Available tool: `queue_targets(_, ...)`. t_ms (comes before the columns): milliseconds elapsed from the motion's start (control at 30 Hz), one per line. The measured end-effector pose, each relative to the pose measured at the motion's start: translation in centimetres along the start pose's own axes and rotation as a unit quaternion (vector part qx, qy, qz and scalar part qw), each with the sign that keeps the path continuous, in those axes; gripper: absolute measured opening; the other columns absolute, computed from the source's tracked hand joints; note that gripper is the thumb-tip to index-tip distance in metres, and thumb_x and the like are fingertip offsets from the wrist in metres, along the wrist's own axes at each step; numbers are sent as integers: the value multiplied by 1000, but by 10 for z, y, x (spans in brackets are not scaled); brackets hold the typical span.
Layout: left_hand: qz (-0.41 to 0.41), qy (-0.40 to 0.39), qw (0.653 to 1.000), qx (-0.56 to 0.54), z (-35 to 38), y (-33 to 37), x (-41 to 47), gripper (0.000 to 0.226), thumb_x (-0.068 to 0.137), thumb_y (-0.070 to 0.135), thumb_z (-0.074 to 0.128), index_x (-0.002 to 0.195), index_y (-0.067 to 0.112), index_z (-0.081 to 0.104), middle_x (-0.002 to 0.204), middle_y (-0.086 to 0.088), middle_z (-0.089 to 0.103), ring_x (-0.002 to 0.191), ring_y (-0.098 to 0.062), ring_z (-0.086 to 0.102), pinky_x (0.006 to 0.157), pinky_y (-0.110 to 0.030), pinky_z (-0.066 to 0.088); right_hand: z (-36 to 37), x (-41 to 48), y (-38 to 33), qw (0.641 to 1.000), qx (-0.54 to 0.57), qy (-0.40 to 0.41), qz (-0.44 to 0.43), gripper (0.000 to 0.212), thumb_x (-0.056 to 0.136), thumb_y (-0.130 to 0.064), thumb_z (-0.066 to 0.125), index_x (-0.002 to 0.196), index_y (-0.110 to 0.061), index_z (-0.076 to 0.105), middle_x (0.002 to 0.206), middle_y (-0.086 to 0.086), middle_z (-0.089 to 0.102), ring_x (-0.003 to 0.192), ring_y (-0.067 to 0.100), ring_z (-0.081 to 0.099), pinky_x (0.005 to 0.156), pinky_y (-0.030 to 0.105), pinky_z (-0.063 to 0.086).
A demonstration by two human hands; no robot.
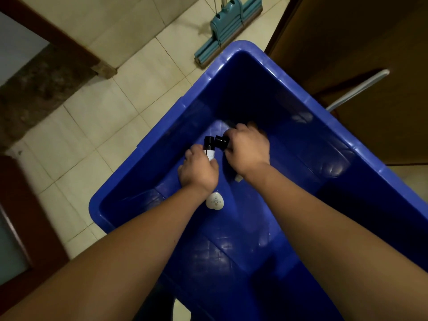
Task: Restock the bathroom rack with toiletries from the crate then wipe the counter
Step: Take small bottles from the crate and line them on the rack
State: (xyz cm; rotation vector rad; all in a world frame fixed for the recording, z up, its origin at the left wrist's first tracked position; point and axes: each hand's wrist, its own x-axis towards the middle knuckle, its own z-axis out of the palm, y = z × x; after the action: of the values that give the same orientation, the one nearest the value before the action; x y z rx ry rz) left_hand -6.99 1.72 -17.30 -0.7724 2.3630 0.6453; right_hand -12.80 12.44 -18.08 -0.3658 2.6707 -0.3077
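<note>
Both my arms reach down into a big blue plastic crate (162, 126). My left hand (199, 170) grips a small white tube with a black cap (209, 147), cap pointing away from me. My right hand (247, 149) grips a second item with a black cap (221, 141); its body is hidden inside my fist. The two caps nearly touch. A small white heart-shaped container (215, 200) lies on the crate floor just below my left wrist. The rack and the counter are out of view.
A teal sponge mop (228, 26) leans on the beige tiled floor beyond the crate's far corner. A brown wooden door or cabinet (370, 42) stands right, with a white pipe (361, 88) beside it. A dark wooden frame (20, 205) runs along the left.
</note>
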Motion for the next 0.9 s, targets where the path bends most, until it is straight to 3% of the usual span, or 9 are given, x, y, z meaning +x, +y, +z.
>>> queue_targets(200,31,-5,999,-2,-10,1,-9,36,97,26,47,130,13,42,131,-13,50,114,-32,54,100,-41,32,-4,-16,-1,997,52,16,51,19,85,-31,61,99,-23,69,98,0,65,101,25,51,69,30,28)
queue_targets(367,64,-20,997,-32,-25,4,-27,36,98,27,47,131,15,46,130,-11,52,115,-32,55,102,-44,36,-15,-42,-9,985,119,14,124,23,84,-38,64,98,-21,70,96,1,66,103,26,49,71,31,34)
queue_targets(600,126,-74,988,-39,-60,-2,-66,31,97,25,46,127,22,51,127,-4,55,114,-27,55,103,-44,36,-43,-100,-34,921,297,14,251,27,83,-38,66,108,-29,70,98,-2,67,110,21,51,69,31,45)
queue_targets(800,174,-145,971,-83,-98,-14,-106,26,97,22,48,121,21,56,120,-6,61,106,-28,60,97,-49,46,-74,-151,-68,875,389,14,289,30,86,-34,65,115,-25,68,88,1,70,93,25,65,78,42,56)
queue_targets(900,202,-172,958,-109,-119,-18,-126,23,96,16,50,116,20,60,114,-8,65,103,-29,62,94,-51,48,-91,-174,-84,861,421,41,285,16,87,-26,65,101,-18,70,76,-1,66,75,22,65,76,43,56)
